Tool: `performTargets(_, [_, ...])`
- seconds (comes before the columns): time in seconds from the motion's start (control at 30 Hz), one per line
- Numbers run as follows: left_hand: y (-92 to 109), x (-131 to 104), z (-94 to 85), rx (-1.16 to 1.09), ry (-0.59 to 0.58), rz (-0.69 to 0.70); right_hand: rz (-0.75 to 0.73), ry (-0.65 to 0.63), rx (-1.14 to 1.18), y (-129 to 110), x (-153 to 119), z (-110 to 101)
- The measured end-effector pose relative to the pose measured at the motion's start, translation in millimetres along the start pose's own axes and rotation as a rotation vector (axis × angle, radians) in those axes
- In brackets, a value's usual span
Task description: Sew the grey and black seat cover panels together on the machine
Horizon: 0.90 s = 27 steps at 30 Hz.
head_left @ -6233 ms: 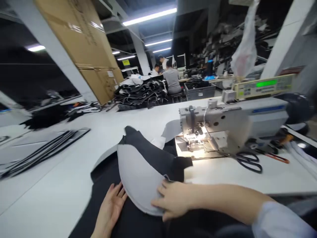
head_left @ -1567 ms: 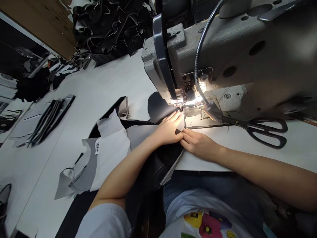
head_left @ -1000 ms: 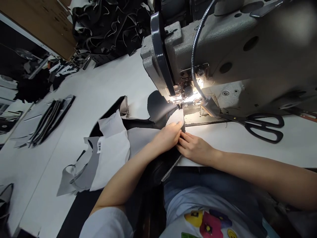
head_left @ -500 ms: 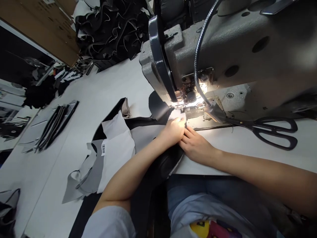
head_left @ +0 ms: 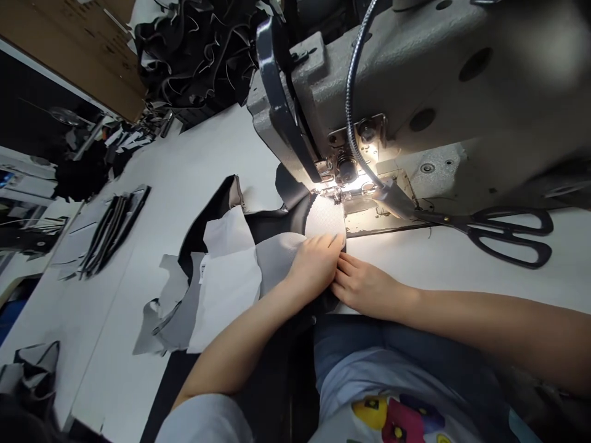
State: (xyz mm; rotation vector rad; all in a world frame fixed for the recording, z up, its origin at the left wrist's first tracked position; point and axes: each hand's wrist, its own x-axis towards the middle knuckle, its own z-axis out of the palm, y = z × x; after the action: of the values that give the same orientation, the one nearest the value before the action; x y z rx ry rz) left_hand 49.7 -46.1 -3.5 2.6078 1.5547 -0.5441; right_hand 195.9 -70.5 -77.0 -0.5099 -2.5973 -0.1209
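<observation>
Pulled back, our left hand [head_left: 315, 266] sits fingers-together on pale cloth [head_left: 325, 218]; right hand [head_left: 365, 286] bunches alongside, grip hidden; dark heap [head_left: 196, 58] behind.

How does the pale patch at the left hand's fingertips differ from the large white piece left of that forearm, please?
Size: the pale patch shows a smaller area than the white piece.
Light: the pale patch is brightly lit at the sewing machine; the white piece lies in duller light.
Contact: the left hand has its fingers on the pale patch, but not on the white piece.
Both are light-coloured.
</observation>
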Motion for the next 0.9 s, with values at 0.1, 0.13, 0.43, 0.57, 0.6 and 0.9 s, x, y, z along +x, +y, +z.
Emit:
performTargets(0.1, [9, 5, 10.7, 0.015, 0.038, -0.042, 0.031, 0.029, -0.032, -4, -2, -2])
performTargets(0.13, [9, 7, 11.7, 0.019, 0.055, -0.055, 0.038, 0.035, -0.035, -5, -3, -2])
performTargets(0.43, [-5, 38, 10.3, 0.013, 0.161, -0.110, 0.162, -0.015, 0.056, 6, -2, 3])
performTargets(0.57, [-10, 53, 11.6, 0.005, 0.220, -0.134, 0.212, -0.030, 0.109, 18, 1, 0])
performTargets(0.6, [-10, 55, 12.5, -0.003, 0.240, -0.142, 0.226, -0.028, 0.119, 21, 1, 0])
performTargets(0.9, [-43, 53, 8.7, -0.154, 0.455, -0.214, 0.249, -0.033, 0.134, 35, -6, 5])
